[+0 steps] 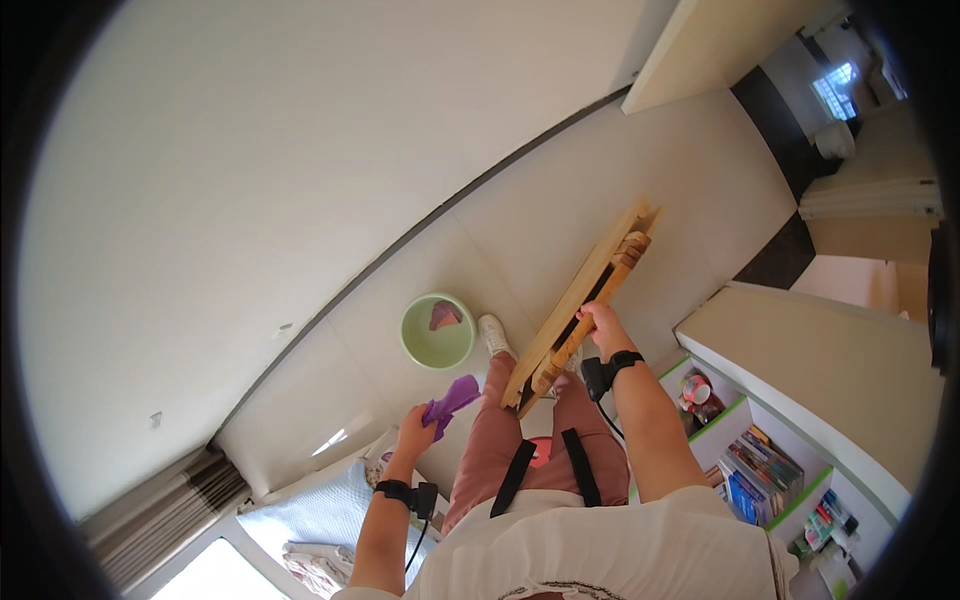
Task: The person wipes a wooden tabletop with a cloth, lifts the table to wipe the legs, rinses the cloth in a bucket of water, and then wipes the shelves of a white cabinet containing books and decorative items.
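Observation:
My right hand (602, 324) grips a folded light-wood piece of furniture (572, 296), possibly a small folding table, by one of its rails. It hangs slantwise in front of my legs, with dark gaps showing between its boards. In my left hand (416, 431) is a bunched purple cloth (452, 405), held out to the left of my thigh. On the floor beyond the cloth stands a pale green plastic bucket (435, 351). A second, pinkish-purple cloth (444, 315) lies inside it.
A white wall (300, 150) with a dark baseboard (442, 212) runs beyond the bucket. At right, a shelf unit (795, 517) with green edging holds books (750, 476) and small items. A bed with a light blue cover (322, 499) lies at lower left. A door (690, 56) stands at the top.

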{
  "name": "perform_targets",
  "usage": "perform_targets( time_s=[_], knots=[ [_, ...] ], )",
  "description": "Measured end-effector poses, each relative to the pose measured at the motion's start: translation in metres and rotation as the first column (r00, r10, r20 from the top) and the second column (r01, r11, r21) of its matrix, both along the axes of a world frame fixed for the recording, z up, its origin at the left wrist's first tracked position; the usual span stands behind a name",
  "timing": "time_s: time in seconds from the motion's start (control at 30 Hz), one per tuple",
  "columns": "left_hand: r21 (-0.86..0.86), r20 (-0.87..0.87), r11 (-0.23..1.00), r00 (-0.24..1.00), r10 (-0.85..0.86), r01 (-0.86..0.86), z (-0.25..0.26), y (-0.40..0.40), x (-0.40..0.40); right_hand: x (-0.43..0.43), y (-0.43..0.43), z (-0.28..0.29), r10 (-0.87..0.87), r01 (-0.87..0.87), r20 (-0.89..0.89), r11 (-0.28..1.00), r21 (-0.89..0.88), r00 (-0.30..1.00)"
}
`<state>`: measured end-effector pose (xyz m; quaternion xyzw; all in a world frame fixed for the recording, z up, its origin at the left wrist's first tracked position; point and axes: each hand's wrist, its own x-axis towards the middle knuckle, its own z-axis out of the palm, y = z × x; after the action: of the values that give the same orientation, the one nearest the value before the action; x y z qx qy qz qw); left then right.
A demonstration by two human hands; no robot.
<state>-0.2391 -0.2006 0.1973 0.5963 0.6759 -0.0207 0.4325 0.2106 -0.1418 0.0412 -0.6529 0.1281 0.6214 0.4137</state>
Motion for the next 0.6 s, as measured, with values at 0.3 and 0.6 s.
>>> perform_targets(
  time_s=[0.3,0.6],
  knots=[
    [-0.127,-0.001,0.943,0.951,0.309,-0.307,0.017,0.023,-0.093,-0.014,0.058,0.041,-0.155,0.155,0.002,0.988,-0.018,0.988],
    [0.001,-0.089,0.931,0.927,0.363,-0.365,0.018,0.051,-0.163,-0.039,0.149,0.059,-0.201,0.204,-0.035,0.975,0.084,0.979]
  ],
)
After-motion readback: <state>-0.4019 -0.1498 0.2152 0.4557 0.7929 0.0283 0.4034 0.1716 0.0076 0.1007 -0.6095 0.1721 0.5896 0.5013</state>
